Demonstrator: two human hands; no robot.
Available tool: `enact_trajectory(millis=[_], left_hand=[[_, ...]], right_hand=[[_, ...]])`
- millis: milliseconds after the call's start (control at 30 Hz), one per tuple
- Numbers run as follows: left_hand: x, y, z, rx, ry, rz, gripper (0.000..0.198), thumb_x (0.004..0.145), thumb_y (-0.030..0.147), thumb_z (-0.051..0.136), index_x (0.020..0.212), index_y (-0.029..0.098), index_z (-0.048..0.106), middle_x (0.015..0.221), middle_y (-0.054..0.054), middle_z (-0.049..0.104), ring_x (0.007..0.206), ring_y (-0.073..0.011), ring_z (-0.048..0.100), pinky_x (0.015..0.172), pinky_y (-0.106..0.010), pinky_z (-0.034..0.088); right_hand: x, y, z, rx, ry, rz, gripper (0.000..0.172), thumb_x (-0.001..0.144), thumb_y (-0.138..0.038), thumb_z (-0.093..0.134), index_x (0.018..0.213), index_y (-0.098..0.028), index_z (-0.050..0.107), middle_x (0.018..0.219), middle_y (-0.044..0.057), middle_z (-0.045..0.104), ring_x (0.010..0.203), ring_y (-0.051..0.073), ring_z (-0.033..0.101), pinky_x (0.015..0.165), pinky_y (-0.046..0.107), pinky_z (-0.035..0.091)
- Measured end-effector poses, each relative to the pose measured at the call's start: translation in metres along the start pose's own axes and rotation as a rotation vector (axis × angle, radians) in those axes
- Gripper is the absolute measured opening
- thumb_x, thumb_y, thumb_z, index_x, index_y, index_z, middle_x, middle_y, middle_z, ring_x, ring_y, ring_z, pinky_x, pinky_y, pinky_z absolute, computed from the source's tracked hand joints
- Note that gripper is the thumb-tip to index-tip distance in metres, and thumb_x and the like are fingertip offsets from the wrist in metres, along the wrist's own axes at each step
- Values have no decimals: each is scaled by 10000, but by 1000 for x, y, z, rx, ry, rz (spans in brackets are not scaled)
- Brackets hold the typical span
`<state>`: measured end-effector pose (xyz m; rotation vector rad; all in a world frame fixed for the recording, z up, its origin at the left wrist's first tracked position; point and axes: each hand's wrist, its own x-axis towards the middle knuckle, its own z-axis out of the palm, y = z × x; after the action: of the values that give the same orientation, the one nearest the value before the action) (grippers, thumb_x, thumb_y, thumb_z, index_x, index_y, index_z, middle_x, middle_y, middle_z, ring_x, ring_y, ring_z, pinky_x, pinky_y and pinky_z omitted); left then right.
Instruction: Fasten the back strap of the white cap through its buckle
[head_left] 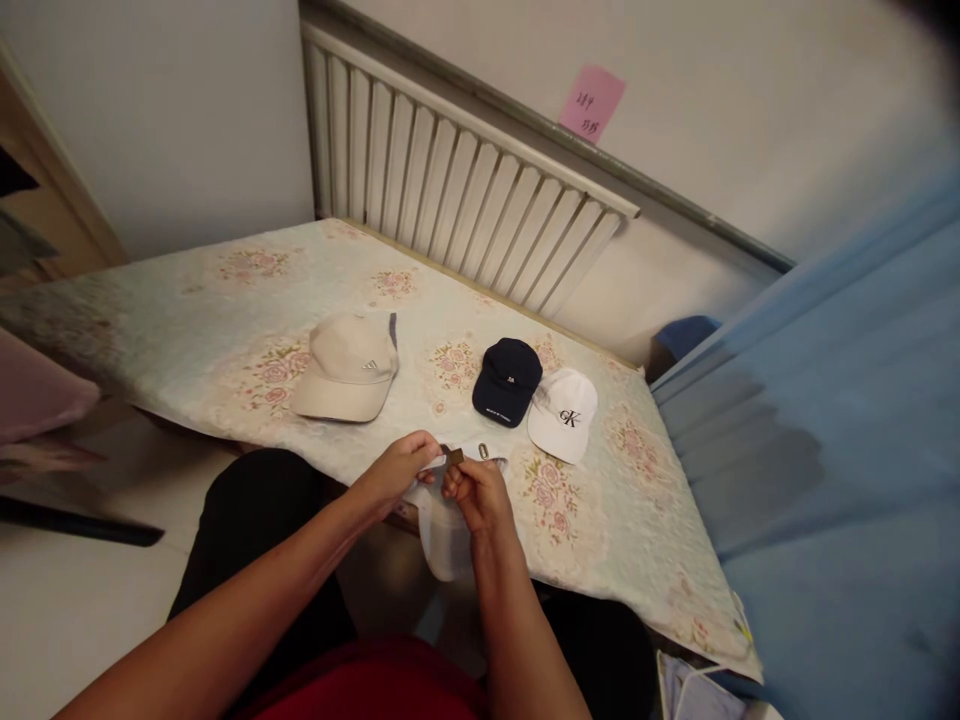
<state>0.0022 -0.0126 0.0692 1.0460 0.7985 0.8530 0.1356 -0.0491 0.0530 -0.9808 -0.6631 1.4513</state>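
Pinching the back strap (437, 463) of a white cap (444, 548), I have it at the near edge of the table (225, 300), where most of the cap hangs down over the edge towards my lap. My left hand (401, 466) has thumb and forefinger closed tight on the strap's left end, the other fingers curled in loosely. My right hand (474, 492) is closed too, its fingertips nipping a small brown tab (455, 457) on the strap, just beside my left fingertips. The two hands nearly touch. A small metal loop (483, 451) shows on the cap's band just right of the tab. I cannot tell whether the strap is fastened or loose.

Farther out on the flowered tablecloth (630, 500) lie three more caps. A navy cap (507, 380) sits just beyond my hands, and a white logo cap (564, 414) touches its right side. A beige cap (348, 368) lies well apart to the left, brim towards me.

Behind the table a white radiator (465, 200) runs along the wall, with a pink note (591, 103) stuck above it. Blue fabric (840, 450) fills the right side.
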Motion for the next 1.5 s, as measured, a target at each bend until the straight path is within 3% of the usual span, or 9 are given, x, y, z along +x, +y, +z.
enact_trajectory(millis=[200, 433, 567, 733, 900, 1100, 1167, 1333, 1500], left_hand=[[6, 10, -11, -55, 21, 67, 194, 737, 362, 624, 707, 178, 569, 715, 28, 531, 649, -99, 489, 634, -218, 424], [9, 15, -19, -2, 76, 90, 166, 764, 359, 597, 755, 195, 568, 698, 40, 522, 597, -88, 494, 571, -202, 392], [7, 15, -18, 32, 44, 111, 194, 782, 373, 576, 748, 183, 553, 694, 45, 513, 590, -80, 463, 595, -203, 388], [4, 14, -12, 219, -24, 106, 244, 829, 414, 493, 784, 180, 547, 587, 64, 485, 513, -83, 409, 509, -204, 297], [3, 11, -10, 367, -42, 208, 201, 831, 356, 474, 820, 174, 559, 653, 32, 561, 629, -125, 519, 650, -258, 398], [-8, 14, -24, 668, 6, 325, 179, 838, 322, 492, 908, 184, 582, 792, -5, 612, 746, -154, 555, 704, -282, 425], [-15, 14, -26, 825, -49, 392, 152, 855, 281, 475, 901, 184, 583, 819, -15, 610, 779, -157, 558, 731, -289, 429], [-27, 2, -13, 1279, -432, 610, 285, 809, 126, 513, 1080, 195, 564, 1053, -60, 613, 985, -206, 536, 852, -337, 419], [-12, -15, -8, 1665, -446, 684, 204, 811, 119, 514, 980, 123, 628, 960, -121, 630, 942, -264, 535, 845, -401, 386]], right_hand=[[3, -2, -1, 13, 31, -17, 290, 662, -325, 716, 501, -185, 518, 420, -43, 438, 405, 93, 411, 441, 247, 346], [5, -3, -3, -21, 55, -21, 274, 673, -322, 713, 510, -148, 579, 442, 1, 537, 406, 98, 469, 450, 246, 374], [6, -2, -4, -22, 62, -23, 298, 670, -352, 719, 506, -144, 583, 442, 9, 555, 406, 95, 472, 449, 240, 384], [7, -1, -2, 11, 55, -21, 293, 668, -345, 718, 515, -126, 596, 449, 4, 555, 410, 91, 487, 443, 224, 393], [7, -2, -2, 57, 58, -38, 278, 676, -336, 712, 522, -146, 582, 437, -18, 534, 402, 93, 478, 431, 227, 397], [7, -3, -7, 68, 54, -31, 280, 698, -313, 699, 517, -141, 572, 436, -7, 542, 400, 89, 482, 429, 215, 394], [7, -2, -8, 73, 53, -28, 273, 696, -305, 700, 520, -142, 571, 444, -9, 541, 402, 87, 483, 429, 213, 393], [9, 2, -8, 67, 53, -26, 273, 712, -287, 689, 512, -142, 573, 452, 2, 553, 417, 86, 496, 421, 199, 372], [7, 0, -7, 54, 51, -34, 276, 703, -283, 695, 501, -145, 567, 437, -4, 540, 402, 82, 471, 416, 200, 370]])
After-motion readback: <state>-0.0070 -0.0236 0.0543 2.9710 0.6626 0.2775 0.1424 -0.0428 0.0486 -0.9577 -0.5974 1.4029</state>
